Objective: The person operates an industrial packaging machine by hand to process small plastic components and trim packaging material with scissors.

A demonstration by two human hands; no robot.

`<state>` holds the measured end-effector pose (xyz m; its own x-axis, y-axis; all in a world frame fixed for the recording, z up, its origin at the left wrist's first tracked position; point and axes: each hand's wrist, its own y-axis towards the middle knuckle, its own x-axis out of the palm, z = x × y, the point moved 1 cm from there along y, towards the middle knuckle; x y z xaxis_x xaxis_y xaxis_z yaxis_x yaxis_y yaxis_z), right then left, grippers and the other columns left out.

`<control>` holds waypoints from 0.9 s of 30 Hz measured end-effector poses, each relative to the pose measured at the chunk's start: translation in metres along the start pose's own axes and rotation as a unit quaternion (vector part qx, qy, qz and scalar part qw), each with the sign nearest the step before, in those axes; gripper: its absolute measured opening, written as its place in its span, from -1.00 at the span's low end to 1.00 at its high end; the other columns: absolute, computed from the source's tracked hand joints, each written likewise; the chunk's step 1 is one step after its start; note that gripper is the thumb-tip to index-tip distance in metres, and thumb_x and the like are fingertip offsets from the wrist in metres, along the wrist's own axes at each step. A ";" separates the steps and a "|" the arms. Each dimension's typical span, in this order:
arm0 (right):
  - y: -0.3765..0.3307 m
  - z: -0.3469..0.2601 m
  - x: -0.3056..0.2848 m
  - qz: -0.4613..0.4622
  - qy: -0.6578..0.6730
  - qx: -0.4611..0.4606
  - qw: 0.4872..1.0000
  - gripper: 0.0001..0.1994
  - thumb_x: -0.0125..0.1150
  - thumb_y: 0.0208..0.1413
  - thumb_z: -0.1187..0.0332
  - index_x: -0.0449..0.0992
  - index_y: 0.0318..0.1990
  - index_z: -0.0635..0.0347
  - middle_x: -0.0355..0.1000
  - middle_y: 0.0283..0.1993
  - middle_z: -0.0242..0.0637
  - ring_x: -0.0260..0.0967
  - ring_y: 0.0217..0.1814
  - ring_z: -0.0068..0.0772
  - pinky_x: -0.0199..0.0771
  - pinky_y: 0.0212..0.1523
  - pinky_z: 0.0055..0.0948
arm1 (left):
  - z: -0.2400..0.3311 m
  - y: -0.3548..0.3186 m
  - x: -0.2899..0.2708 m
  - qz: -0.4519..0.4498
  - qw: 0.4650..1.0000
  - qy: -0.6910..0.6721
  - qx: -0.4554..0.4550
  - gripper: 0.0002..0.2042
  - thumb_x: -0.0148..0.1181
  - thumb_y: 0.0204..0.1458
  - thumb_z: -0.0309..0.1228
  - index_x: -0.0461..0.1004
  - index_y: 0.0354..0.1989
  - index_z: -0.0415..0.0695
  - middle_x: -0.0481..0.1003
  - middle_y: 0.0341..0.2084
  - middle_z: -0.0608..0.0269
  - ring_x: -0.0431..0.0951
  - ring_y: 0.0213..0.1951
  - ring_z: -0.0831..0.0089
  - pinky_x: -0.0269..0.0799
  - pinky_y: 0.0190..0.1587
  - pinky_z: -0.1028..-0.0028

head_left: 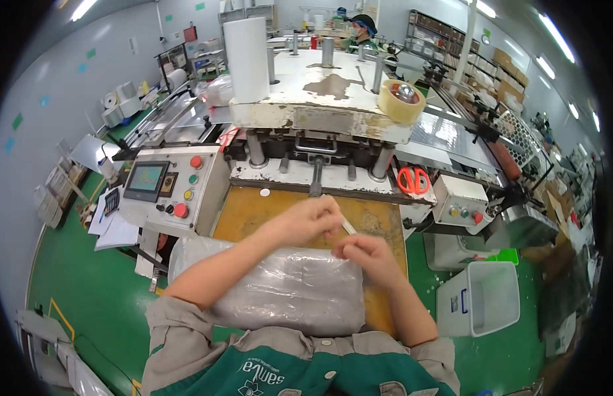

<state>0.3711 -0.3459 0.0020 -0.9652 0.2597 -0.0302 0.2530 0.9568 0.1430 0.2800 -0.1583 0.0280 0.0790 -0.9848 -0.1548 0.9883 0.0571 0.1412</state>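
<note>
Over the yellow-brown worktable [244,208], my left hand [307,219] is closed, its fingers curled at one end of a thin whitish strip [348,227]. The strip runs across to my right hand [371,256], which is closed in a pinch at the other end. What the strip is made of cannot be made out. Right below my hands and against my front lies a bulky bundle wrapped in clear plastic [286,287]; my left forearm passes over it. A small white disc [265,193] sits on the worktable beyond my left forearm.
A worn white press [293,117] stands ahead, carrying a white roll [247,59] and a tape roll [392,109]. Left is a control panel [207,178]. Right are orange-handled scissors [413,180], a button box [459,198] and a white bin [507,307]. Another person [362,33] is far back.
</note>
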 end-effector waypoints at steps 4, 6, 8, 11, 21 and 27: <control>0.052 0.010 -0.023 0.063 0.057 0.050 0.995 -0.77 0.09 0.20 0.31 0.49 -0.12 0.29 0.49 -0.29 -0.32 0.40 -0.25 -0.61 0.41 -0.17 -0.59 | -0.026 0.017 -0.047 0.079 0.988 0.121 -0.050 -0.78 0.06 0.13 -0.32 0.40 -0.45 -0.23 0.47 -0.58 0.29 0.45 -0.50 0.56 0.37 -0.41 0.52; 0.083 0.018 -0.033 0.082 0.105 0.091 0.987 -0.75 0.09 0.20 0.27 0.47 -0.10 0.25 0.47 -0.32 -0.34 0.39 -0.32 -0.58 0.41 -0.23 -0.60 | -0.042 0.028 -0.068 0.104 0.986 0.086 -0.098 -0.75 0.03 0.13 -0.27 0.43 -0.47 -0.19 0.49 -0.59 0.31 0.44 -0.52 0.59 0.35 -0.43 0.55; 0.112 0.031 -0.049 0.103 0.125 0.123 0.979 -0.76 0.13 0.17 0.22 0.48 -0.14 0.19 0.48 -0.34 -0.32 0.43 -0.33 -0.56 0.45 -0.27 -0.59 | -0.077 0.046 -0.089 0.171 0.977 0.028 -0.122 -0.78 0.07 0.11 -0.29 0.46 -0.37 -0.23 0.51 -0.54 0.26 0.50 -0.47 0.54 0.42 -0.45 0.57; 0.131 0.059 -0.097 0.182 0.150 0.115 0.965 -0.77 0.14 0.15 0.28 0.44 -0.10 0.16 0.50 -0.35 -0.27 0.46 -0.40 -0.50 0.50 -0.37 -0.57 | -0.103 0.079 -0.085 0.296 0.939 -0.128 -0.115 -0.81 0.11 0.09 -0.33 0.47 -0.26 -0.20 0.51 -0.43 0.17 0.52 -0.47 0.46 0.47 -0.44 0.51; 0.155 0.116 -0.081 0.149 0.086 0.177 0.969 -0.85 0.07 0.22 0.26 0.43 -0.19 0.10 0.44 -0.45 -0.42 0.35 -0.50 -0.64 0.39 -0.47 -0.66 | -0.098 0.052 -0.130 0.456 0.889 -0.051 0.000 -0.90 0.01 0.07 -0.48 0.39 -0.32 -0.24 0.44 -0.54 0.26 0.42 -0.52 0.54 0.39 -0.43 0.55; 0.146 0.124 -0.082 0.141 0.074 0.176 0.971 -0.85 0.09 0.21 0.26 0.44 -0.22 0.13 0.42 -0.46 -0.42 0.30 -0.50 -0.63 0.35 -0.45 -0.66 | -0.072 0.000 -0.192 0.391 0.894 0.211 -0.054 -0.77 0.15 0.02 -0.30 0.49 -0.41 -0.27 0.51 -0.58 0.17 0.51 -0.50 0.47 0.42 -0.40 0.44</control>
<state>0.4958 -0.2111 -0.0969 -0.8467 0.5212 0.1069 0.4903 0.8424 -0.2233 0.2744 0.0421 -0.0126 0.7715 -0.4881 -0.4082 0.6138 0.7398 0.2756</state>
